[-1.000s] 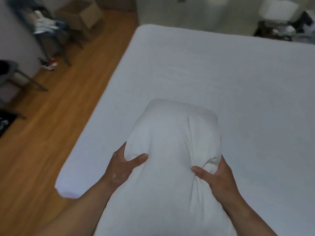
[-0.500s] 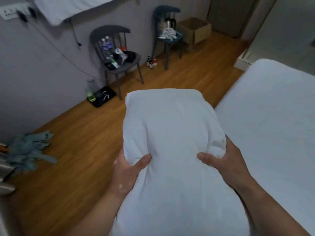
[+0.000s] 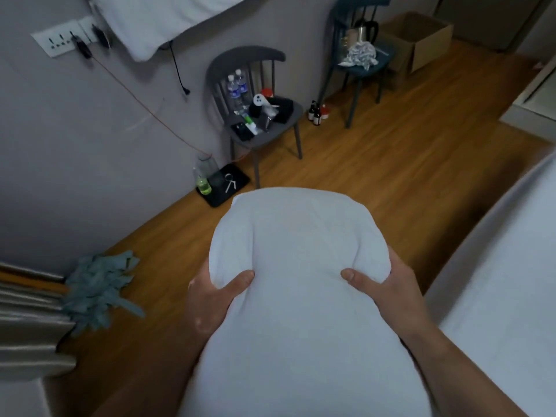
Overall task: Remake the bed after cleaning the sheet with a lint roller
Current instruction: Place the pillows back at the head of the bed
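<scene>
A plump white pillow (image 3: 298, 266) is held up in front of me over the wooden floor. My left hand (image 3: 210, 299) grips its left side, thumb pressed into the top of the fabric. My right hand (image 3: 388, 290) grips its right side the same way. The bed with its white sheet (image 3: 505, 281) lies at the right edge of the view, apart from the pillow.
A grey chair (image 3: 255, 115) loaded with bottles and small items stands by the wall. Beyond it stand a blue chair (image 3: 361, 55) and a cardboard box (image 3: 421, 37). A teal cloth heap (image 3: 96, 290) lies on the floor at left, a black tray (image 3: 222, 185) near the wall.
I have turned left away from the bed, carrying the pillow from over the mattress to over the floor. Both hands keep the same grip.
</scene>
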